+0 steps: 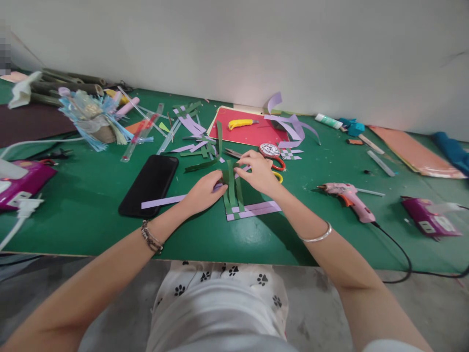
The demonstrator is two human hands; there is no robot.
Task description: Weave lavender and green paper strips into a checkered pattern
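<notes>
White paw-print clothing (216, 298), left hand (205, 193) and right hand (258, 173) half-curled, pinching green strips (232, 189), blue fringe (75, 115) around brown base (103, 131)

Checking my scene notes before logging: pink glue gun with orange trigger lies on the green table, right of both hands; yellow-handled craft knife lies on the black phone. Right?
Not quite. The head view shows the yellow-handled craft knife on the red paper sheet. The pink glue gun does lie on the green table, right of both hands.
</notes>
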